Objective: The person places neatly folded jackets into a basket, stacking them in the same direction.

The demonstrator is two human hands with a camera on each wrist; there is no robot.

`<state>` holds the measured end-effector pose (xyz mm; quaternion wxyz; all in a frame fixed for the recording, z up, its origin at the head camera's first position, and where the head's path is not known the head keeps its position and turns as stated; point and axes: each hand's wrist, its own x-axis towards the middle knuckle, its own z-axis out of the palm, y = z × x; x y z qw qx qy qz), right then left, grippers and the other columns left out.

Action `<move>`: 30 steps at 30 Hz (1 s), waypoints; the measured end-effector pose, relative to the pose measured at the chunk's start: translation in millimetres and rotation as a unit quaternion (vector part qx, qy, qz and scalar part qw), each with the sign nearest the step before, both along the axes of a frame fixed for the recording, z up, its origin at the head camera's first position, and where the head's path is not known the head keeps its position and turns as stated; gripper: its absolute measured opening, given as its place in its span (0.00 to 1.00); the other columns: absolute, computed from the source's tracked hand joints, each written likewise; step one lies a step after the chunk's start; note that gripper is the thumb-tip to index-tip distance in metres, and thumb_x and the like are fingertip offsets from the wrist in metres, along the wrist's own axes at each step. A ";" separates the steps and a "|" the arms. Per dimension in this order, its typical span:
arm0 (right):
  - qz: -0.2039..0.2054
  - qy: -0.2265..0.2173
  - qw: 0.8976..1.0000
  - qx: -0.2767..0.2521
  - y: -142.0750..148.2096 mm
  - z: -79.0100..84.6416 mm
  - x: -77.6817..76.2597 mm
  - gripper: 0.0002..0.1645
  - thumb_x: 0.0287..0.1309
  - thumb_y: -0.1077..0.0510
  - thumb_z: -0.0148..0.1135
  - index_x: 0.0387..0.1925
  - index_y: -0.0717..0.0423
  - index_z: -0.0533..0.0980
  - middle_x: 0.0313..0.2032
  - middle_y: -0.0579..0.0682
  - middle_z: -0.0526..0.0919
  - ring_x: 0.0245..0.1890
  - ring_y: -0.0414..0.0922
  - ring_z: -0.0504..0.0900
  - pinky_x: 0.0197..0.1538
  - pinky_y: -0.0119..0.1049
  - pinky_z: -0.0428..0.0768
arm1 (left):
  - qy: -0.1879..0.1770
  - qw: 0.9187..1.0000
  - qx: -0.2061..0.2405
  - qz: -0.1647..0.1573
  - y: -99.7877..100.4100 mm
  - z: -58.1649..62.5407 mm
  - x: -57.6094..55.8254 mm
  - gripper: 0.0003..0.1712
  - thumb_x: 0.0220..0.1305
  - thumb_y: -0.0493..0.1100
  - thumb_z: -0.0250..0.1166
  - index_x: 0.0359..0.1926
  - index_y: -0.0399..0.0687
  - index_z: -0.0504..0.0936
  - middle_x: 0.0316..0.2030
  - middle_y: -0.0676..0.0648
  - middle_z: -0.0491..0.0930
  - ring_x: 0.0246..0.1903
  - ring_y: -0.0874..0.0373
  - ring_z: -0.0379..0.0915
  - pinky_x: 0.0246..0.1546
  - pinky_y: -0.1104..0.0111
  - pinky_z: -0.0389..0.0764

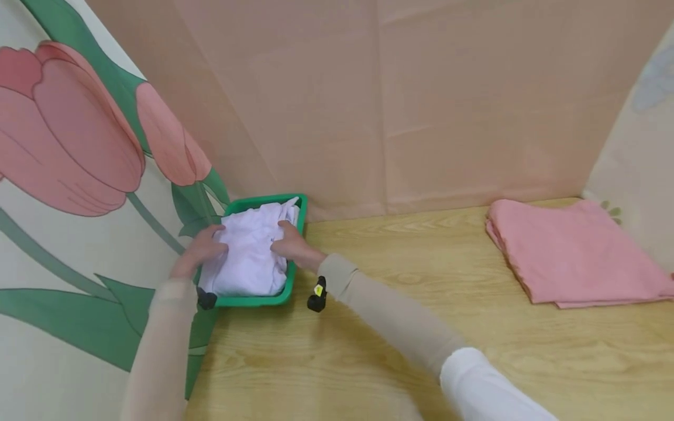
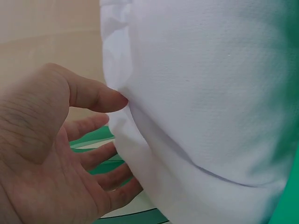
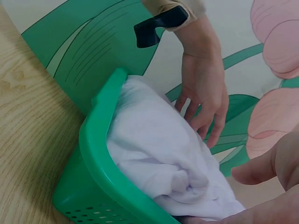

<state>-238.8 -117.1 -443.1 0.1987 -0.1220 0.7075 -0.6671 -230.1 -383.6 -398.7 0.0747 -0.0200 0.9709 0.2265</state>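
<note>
A folded white cloth (image 1: pixel 247 248) fills a green basket (image 1: pixel 288 286) and rises above its rim. My left hand (image 1: pixel 205 248) is at the cloth's left side. In the left wrist view that hand (image 2: pixel 70 144) has its thumb tip at a fold in the cloth (image 2: pixel 205 93), its loosely spread fingers along the cloth's side. At the right side is my right hand (image 1: pixel 295 242), its fingers by the cloth's edge. The right wrist view shows the right thumb (image 3: pixel 256 169) held away from the cloth, while the other fingers are partly hidden between cloth and basket rim.
A folded pink cloth (image 1: pixel 574 251) lies at the right on the wood-grain table (image 1: pixel 389 304). Beside the basket stands a side panel with printed tulips (image 1: pixel 89 128). A plain pinkish-beige sheet (image 1: pixel 395 105) hangs behind. Each wrist wears a black camera mount (image 1: pixel 316 298).
</note>
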 end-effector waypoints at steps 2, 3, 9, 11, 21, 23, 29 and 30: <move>-0.007 0.002 1.000 0.005 4.2 1.9 -1.4 0.50 0.61 0.74 0.56 0.83 0.59 0.54 0.81 0.62 0.59 0.61 0.53 0.71 0.41 0.34 0.77 | -0.002 1.000 0.002 -0.003 2.0 3.3 -0.4 0.42 0.67 0.40 0.59 0.78 0.26 0.59 0.76 0.21 0.57 0.75 0.25 0.54 0.77 0.37 0.58; -0.009 0.000 1.000 0.004 6.7 3.3 -1.8 0.50 0.61 0.74 0.56 0.83 0.59 0.54 0.81 0.62 0.59 0.55 0.51 0.73 0.37 0.33 0.76 | -0.001 1.000 0.002 -0.004 2.9 5.0 -0.5 0.41 0.69 0.41 0.59 0.78 0.26 0.59 0.77 0.21 0.57 0.76 0.25 0.53 0.77 0.37 0.58; -0.013 -0.012 1.000 -0.011 21.2 13.4 -1.3 0.49 0.63 0.74 0.58 0.83 0.57 0.56 0.79 0.64 0.61 0.48 0.49 0.78 0.41 0.34 0.81 | -0.009 1.000 0.002 0.004 8.3 12.1 -1.0 0.38 0.78 0.46 0.56 0.79 0.30 0.59 0.78 0.23 0.56 0.78 0.26 0.51 0.77 0.36 0.59; -0.015 -0.007 1.000 -0.007 26.0 16.3 -1.0 0.46 0.65 0.72 0.59 0.82 0.58 0.57 0.79 0.65 0.62 0.64 0.54 0.77 0.57 0.42 0.84 | -0.010 1.000 0.002 0.005 10.4 13.3 -1.8 0.38 0.78 0.47 0.56 0.80 0.31 0.59 0.79 0.23 0.55 0.78 0.26 0.50 0.76 0.36 0.59; 0.012 0.004 1.000 -0.010 55.0 18.3 2.4 0.45 0.70 0.67 0.59 0.83 0.58 0.55 0.80 0.68 0.57 0.79 0.62 0.62 0.73 0.55 0.75 | 0.035 0.999 0.000 -0.029 30.0 16.5 0.2 0.36 0.78 0.44 0.59 0.77 0.27 0.62 0.76 0.24 0.62 0.74 0.26 0.60 0.75 0.37 0.63; 0.007 0.004 1.000 -0.011 61.1 18.2 3.0 0.45 0.70 0.66 0.60 0.83 0.57 0.55 0.80 0.67 0.59 0.78 0.61 0.64 0.71 0.54 0.76 | 0.035 0.999 0.008 -0.026 34.6 15.0 0.0 0.36 0.78 0.44 0.58 0.78 0.28 0.61 0.76 0.24 0.61 0.73 0.25 0.61 0.74 0.37 0.65; 0.003 0.004 1.000 -0.013 83.9 20.9 5.9 0.43 0.70 0.62 0.64 0.82 0.56 0.58 0.75 0.64 0.67 0.70 0.59 0.74 0.70 0.53 0.79 | 0.027 0.999 0.023 -0.006 52.6 7.9 0.2 0.36 0.79 0.46 0.57 0.80 0.35 0.60 0.78 0.27 0.60 0.73 0.27 0.62 0.74 0.38 0.66; 0.005 0.002 1.000 -0.018 88.1 21.9 6.5 0.43 0.70 0.62 0.64 0.81 0.57 0.59 0.74 0.64 0.67 0.70 0.59 0.74 0.70 0.53 0.79 | 0.029 0.999 0.025 -0.007 56.3 7.1 1.1 0.36 0.79 0.45 0.57 0.80 0.35 0.60 0.78 0.28 0.60 0.73 0.26 0.62 0.74 0.38 0.66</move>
